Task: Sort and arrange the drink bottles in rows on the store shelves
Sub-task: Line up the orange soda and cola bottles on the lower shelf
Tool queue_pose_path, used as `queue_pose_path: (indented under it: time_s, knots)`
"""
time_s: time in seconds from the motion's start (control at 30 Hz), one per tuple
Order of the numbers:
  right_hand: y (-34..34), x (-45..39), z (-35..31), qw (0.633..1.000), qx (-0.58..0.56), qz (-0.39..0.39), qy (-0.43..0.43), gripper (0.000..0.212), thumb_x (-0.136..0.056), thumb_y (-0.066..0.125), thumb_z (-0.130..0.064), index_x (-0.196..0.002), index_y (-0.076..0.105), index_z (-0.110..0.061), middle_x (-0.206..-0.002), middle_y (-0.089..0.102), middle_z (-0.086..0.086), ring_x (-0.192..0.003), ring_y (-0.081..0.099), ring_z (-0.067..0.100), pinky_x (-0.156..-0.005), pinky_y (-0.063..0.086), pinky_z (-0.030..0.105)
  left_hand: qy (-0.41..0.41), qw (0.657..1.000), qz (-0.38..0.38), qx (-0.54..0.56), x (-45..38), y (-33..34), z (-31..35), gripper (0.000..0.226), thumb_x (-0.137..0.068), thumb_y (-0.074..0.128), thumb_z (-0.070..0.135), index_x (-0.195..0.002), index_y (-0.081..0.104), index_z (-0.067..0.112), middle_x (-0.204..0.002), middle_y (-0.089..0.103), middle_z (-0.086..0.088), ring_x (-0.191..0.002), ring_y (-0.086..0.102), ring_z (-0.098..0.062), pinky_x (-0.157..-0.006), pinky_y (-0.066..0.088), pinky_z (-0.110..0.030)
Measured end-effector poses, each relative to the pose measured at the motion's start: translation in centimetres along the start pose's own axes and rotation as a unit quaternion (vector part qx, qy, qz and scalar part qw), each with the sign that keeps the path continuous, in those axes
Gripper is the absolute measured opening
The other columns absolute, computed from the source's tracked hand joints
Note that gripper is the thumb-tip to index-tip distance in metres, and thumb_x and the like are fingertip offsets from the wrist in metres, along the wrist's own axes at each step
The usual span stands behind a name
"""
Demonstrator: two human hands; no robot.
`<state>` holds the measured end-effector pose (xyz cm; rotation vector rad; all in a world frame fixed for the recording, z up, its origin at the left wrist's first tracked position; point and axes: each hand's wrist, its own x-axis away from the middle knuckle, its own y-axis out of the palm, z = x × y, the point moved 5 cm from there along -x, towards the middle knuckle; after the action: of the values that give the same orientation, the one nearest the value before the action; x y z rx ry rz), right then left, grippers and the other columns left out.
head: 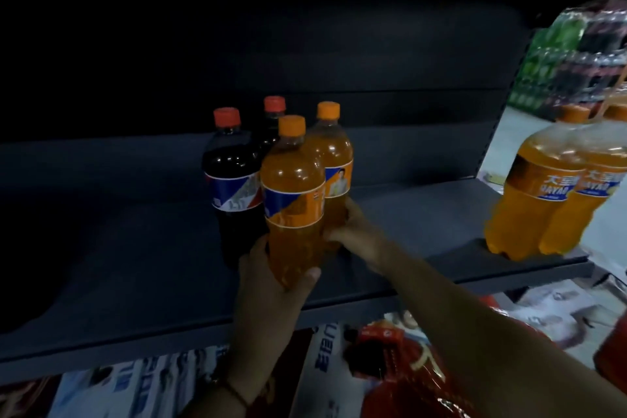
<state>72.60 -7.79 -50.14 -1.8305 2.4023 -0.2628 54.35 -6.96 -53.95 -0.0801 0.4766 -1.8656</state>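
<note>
Nearest, below the shelf (424,214) edge and under both forearms, lie shiny red packages (400,380) and blue-and-white printed packs (135,383), blurred. Above them the left hand (271,285) wraps the base of the front orange bottle (293,200) — thumb on the right of the bottle, fingers curled round its left side — so it grips that bottle low down. The bottle stands upright on the dark shelf, long axis vertical, orange cap up, its label turned toward the camera. Just right of that hand and a little deeper in, the right hand (353,231) reaches across from the lower right and presses against the lower body of the rear orange bottle (334,173); its fingers are hidden behind the bottles, so I cannot tell how far they close. That bottle is also upright, touching the front one, with its label facing right.

To the left of both hands, touching the orange pair, stands a dark cola bottle (232,187) with a red cap, and behind it a second cola bottle (271,125) — both upright, forming a two-by-two block.

Well to the right of the hands, at the shelf's end, two more orange bottles (543,193) lean slightly left. Beyond them sit wrapped packs of green and dark bottles (576,58).
</note>
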Motion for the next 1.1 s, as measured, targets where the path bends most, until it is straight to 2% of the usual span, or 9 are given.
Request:
queue_pose_path:
  time_s: [0.1,0.27,0.43,0.57,0.77,0.87,0.97,1.03,1.1]
  knots:
    - [-0.3,-0.1,0.4,0.999,0.021,0.037,0.006,0.063,-0.076,0.074,-0.001,-0.128,0.047,-0.023,-0.111,0.068,-0.001,-0.101,0.068,0.015,-0.083,0.059,0.034,0.014,0.999,0.019,-0.022,-0.4,-0.1,-0.2,0.083,-0.072,0.077,0.056,-0.143,0.038,0.04,-0.132,0.041,0.012,-0.116,0.053,-0.009,-0.087,0.046,-0.03]
    - [-3.1,1.7,1.4,0.996,0.076,0.056,-0.001,0.066,-0.071,0.08,-0.008,-0.126,0.049,-0.028,-0.108,0.071,-0.004,-0.096,0.07,0.01,-0.082,0.059,0.031,0.017,1.0,0.007,0.021,-1.1,0.3,-1.1,0.078,-0.074,0.08,0.051,-0.14,0.039,0.039,-0.127,0.056,0.016,-0.11,0.059,-0.003,-0.086,0.052,-0.029]
    - [-6.9,4.8,1.3,0.995,0.083,0.04,0.028,0.068,-0.072,0.079,0.002,-0.127,0.049,-0.025,-0.106,0.072,-0.002,-0.097,0.07,0.012,-0.075,0.057,0.025,-0.002,0.997,-0.045,0.055,-1.3,1.0,-0.8,0.069,-0.08,0.079,0.039,-0.136,0.038,0.047,-0.123,0.061,0.018,-0.105,0.059,0.002,-0.087,0.048,-0.028]
    - [-9.3,6.8,0.2,0.989,0.125,0.033,0.066,0.065,-0.075,0.079,-0.004,-0.122,0.047,-0.035,-0.116,0.065,-0.008,-0.108,0.061,0.01,-0.097,0.05,0.035,0.005,0.993,-0.084,0.082,-1.3,2.3,0.3,0.083,-0.08,0.079,0.035,-0.146,0.03,0.042,-0.129,0.057,0.016,-0.112,0.058,-0.005,-0.092,0.046,-0.032]
    - [-11.7,7.3,-7.8,0.984,0.066,0.162,-0.032,0.079,-0.08,0.073,-0.045,-0.145,0.032,-0.026,-0.129,0.052,-0.013,-0.116,0.055,0.01,-0.085,0.049,0.026,-0.003,0.993,-0.067,0.098,-2.3,3.6,1.4,0.087,-0.073,0.085,0.036,-0.141,0.031,0.032,-0.114,0.056,0.015,-0.098,0.056,-0.002,-0.072,0.042,-0.022]
    - [-11.6,6.1,-11.1,0.951,0.227,0.204,-0.042,0.073,-0.066,0.07,-0.07,-0.118,0.057,-0.021,-0.119,0.06,-0.002,-0.106,0.062,0.017,-0.081,0.056,0.034,-0.01,0.992,-0.077,0.096,-2.5,4.4,1.4,0.082,-0.072,0.086,0.035,-0.138,0.036,0.031,-0.112,0.057,0.017,-0.098,0.058,-0.004,-0.071,0.043,-0.021]
    - [-12.4,5.5,-12.9,0.942,0.29,0.168,-0.029,0.048,-0.071,0.076,-0.054,-0.102,0.066,-0.017,-0.105,0.07,0.002,-0.094,0.067,0.016,-0.085,0.056,0.038,-0.011,0.991,-0.094,0.092,-3.0,5.2,1.4,0.083,-0.068,0.088,0.038,-0.137,0.043,0.032,-0.124,0.056,0.006,-0.108,0.06,-0.014,-0.08,0.048,-0.03]
    - [-13.4,5.6,-13.7,0.952,0.286,0.104,-0.01,0.034,-0.079,0.078,-0.035,-0.105,0.068,-0.016,-0.108,0.071,0.001,-0.101,0.066,0.017,-0.095,0.052,0.043,-0.008,0.989,-0.118,0.094,-3.1,5.8,1.4,0.083,-0.068,0.089,0.039,-0.138,0.045,0.036,-0.128,0.057,0.007,-0.109,0.06,-0.012,-0.079,0.048,-0.028]
    - [-14.5,5.7,-14.2,0.956,0.288,0.056,-0.002,0.035,-0.08,0.077,-0.024,-0.112,0.065,-0.016,-0.115,0.069,0.003,-0.11,0.063,0.021,-0.103,0.047,0.047,-0.011,0.983,-0.149,0.109,-3.1,6.2,1.5,0.082,-0.07,0.087,0.038,-0.139,0.043,0.04,-0.125,0.06,0.013,-0.11,0.06,-0.008,-0.081,0.049,-0.027]
